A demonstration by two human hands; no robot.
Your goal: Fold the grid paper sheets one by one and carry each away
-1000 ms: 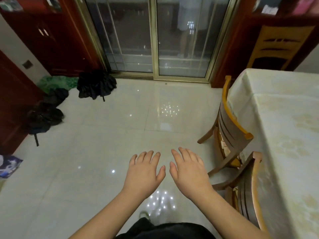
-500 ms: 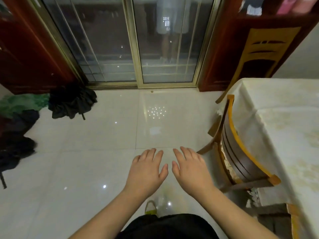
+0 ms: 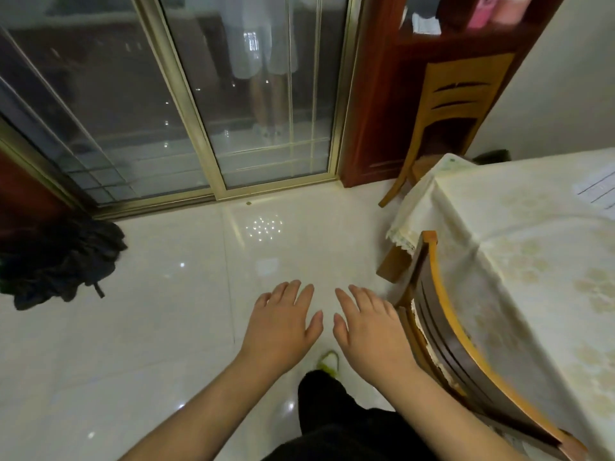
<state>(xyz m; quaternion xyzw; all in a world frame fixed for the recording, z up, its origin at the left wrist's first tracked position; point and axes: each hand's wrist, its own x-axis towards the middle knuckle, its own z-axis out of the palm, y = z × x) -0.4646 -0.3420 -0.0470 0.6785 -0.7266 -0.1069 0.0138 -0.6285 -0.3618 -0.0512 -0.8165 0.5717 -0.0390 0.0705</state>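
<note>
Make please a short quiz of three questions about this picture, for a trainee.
1. True or false: the left hand holds a sheet.
2. What lies at the table's far right edge? A) paper B) cup C) book
3. Fill in: the nearest chair stands between the right hand and the ____.

Key: 1 false, both hands are empty and open. 2 A. 3 table.

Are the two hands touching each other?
Apart. The head view shows bare floor tile between the left hand and the right hand, thumbs included.
</note>
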